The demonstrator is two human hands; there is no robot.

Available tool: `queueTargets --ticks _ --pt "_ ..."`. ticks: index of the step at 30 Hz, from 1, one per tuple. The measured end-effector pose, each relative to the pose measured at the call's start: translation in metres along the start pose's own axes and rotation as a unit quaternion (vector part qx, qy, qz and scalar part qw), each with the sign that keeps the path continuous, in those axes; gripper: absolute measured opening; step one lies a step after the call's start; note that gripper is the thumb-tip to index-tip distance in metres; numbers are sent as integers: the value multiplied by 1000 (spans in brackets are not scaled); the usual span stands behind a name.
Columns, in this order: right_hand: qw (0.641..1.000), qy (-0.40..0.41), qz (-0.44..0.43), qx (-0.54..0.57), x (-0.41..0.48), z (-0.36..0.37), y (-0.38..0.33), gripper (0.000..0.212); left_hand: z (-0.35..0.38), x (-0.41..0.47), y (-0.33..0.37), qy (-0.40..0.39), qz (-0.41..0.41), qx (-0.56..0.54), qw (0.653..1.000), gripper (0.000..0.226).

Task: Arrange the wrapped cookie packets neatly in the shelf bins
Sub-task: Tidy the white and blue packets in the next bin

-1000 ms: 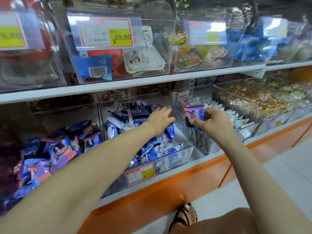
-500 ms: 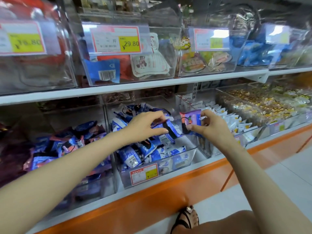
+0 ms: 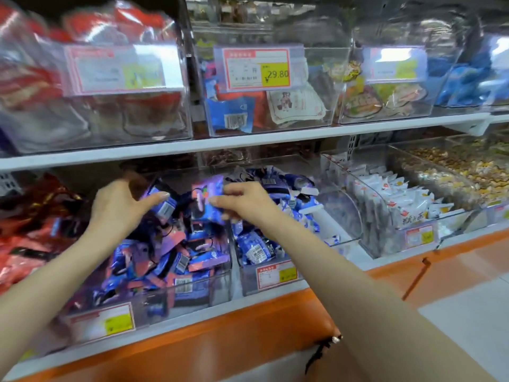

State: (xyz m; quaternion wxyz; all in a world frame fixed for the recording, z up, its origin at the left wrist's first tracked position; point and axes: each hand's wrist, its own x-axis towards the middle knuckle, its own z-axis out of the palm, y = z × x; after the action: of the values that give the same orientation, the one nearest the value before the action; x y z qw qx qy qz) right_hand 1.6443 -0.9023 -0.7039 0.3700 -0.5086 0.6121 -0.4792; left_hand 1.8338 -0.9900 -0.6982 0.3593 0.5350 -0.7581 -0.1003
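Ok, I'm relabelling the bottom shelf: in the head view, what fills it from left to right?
Heap of red foil packets → heap of purple-and-blue wrapped packets → heap of blue-and-white wrapped packets → row of white upright packets → loose yellow-brown sweets.

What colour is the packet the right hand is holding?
Mostly purple, with pink and dark markings; the head view shows the packet pinched by the right hand.
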Motion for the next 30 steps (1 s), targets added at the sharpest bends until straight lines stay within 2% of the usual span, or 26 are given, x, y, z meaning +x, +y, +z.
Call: queueTargets --ticks 3,6,8,10,14,17,19,23,27,30 --pt "1000 18 6 -15 13 3 2 34 10 4 -20 -63 -35 -114 991 30" --pt "985 97 -36 -135 14 -24 11 27 17 -3 -21 -69 26 -120 990 15" --pt "968 117 -36 -218 11 -44 24 19 20 -10 -16 -87 73 -128 985 14" --pt "949 88 -19 -303 5 -59 37 21 24 -18 -6 -120 120 -132 977 15" --pt "890 -18 -13 -455 -10 -60 52 60 44 -23 12 -144 241 -73 957 17" --pt "858 -49 -34 -510 -17 -49 58 73 56 -17 31 -139 320 -16 937 22" --pt "842 -63 -32 -535 -16 -46 64 77 65 -12 46 -160 314 13 936 28" --pt "805 -61 -40 -589 -10 -47 70 72 83 -2 73 -259 219 77 938 38" --pt "807 -37 -20 -589 -8 -66 69 66 91 7 82 -271 193 139 933 44" --pt "814 -1 -2 -580 -10 -81 68 64 94 12 83 -269 186 148 933 39"
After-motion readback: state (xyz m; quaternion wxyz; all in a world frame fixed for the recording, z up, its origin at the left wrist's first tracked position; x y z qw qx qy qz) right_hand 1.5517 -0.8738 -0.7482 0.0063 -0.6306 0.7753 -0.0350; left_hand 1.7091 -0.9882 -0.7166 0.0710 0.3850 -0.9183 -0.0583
